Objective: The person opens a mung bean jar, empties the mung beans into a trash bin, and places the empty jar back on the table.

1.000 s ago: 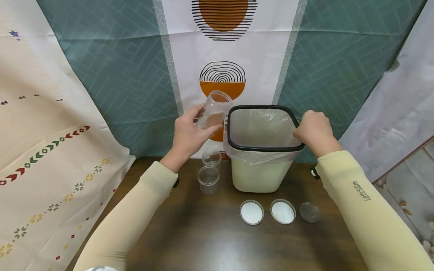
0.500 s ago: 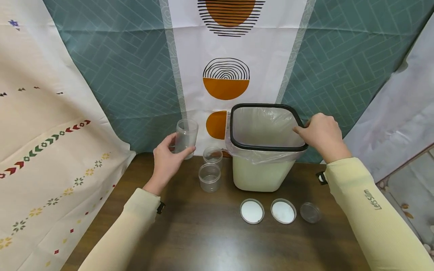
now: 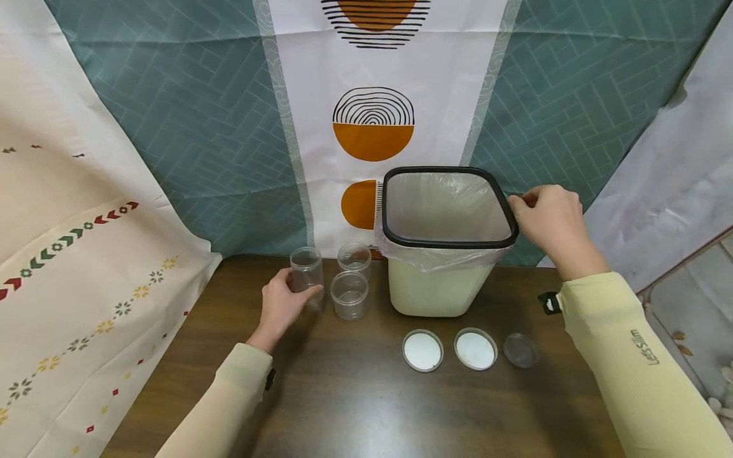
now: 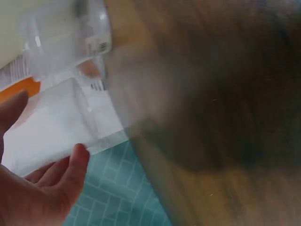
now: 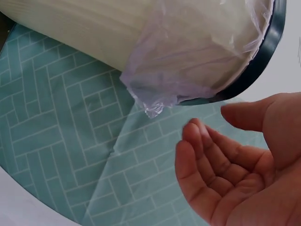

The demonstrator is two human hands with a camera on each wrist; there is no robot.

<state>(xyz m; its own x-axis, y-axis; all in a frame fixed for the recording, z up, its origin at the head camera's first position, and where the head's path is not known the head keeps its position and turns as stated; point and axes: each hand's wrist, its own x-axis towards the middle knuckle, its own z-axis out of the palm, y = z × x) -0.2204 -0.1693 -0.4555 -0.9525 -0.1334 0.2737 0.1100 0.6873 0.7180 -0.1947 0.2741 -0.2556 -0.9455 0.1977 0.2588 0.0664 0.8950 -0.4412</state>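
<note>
My left hand (image 3: 282, 304) grips a tall clear plastic jar (image 3: 306, 270), thumb on one side and fingers on the other. The jar stands upright at the table's back; whether its base touches the wood I cannot tell. Right beside it are two more clear jars, a front one (image 3: 350, 296) and a back one (image 3: 354, 256). My right hand (image 3: 550, 216) hovers just off the right side of the bin's black rim (image 3: 441, 243). In the right wrist view its fingers (image 5: 188, 165) are loosely curled around nothing, with a gap between thumb and rim.
A cream bin (image 3: 432, 289) with a clear bag liner (image 3: 426, 257) folded over its top stands at the back. In front lie two round lids with white insides, a left one (image 3: 422, 350) and a right one (image 3: 476, 349), plus a clear lid (image 3: 520, 350). Fabric backdrops (image 3: 229, 159) rise behind.
My left hand has brought the jar from a tilt beside the bin's rim down and left, turning it upright next to the other jars. My right hand has come off the bin's rim.
</note>
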